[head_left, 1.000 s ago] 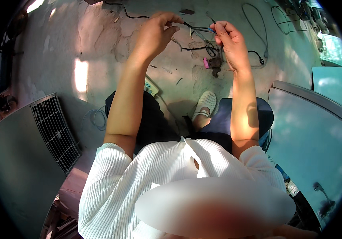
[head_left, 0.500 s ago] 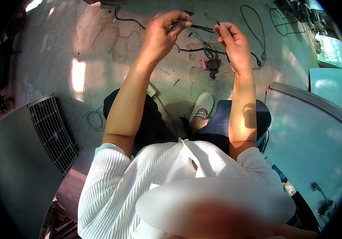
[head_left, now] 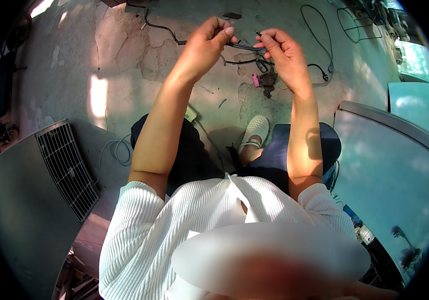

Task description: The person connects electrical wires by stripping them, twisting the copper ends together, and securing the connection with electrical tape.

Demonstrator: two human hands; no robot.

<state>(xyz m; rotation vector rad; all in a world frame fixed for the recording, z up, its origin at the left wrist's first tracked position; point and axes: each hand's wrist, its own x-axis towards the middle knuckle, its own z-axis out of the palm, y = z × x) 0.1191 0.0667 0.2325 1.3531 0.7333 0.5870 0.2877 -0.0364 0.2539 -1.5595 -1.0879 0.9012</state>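
My left hand grips a black cable with thumb and fingers pinched at the upper middle of the view; small pale bits, perhaps bare wire, show at its fingertips. To the right, my right hand pinches the same run of cable, where a short dark stripped end pokes up beside my index finger and a bit of blue shows. Below them on the floor lie more black cable, a small pink object, a dark clump and a plug.
A white appliance panel stands at my right, a metal sheet with a wire grille at my left. A pale power strip lies by my left knee. Looped grey cord and a wire frame lie at the upper right.
My left hand has shifted a little down and left since half a second ago. My right hand has moved slightly left, and the cable between them now sits a bit lower.
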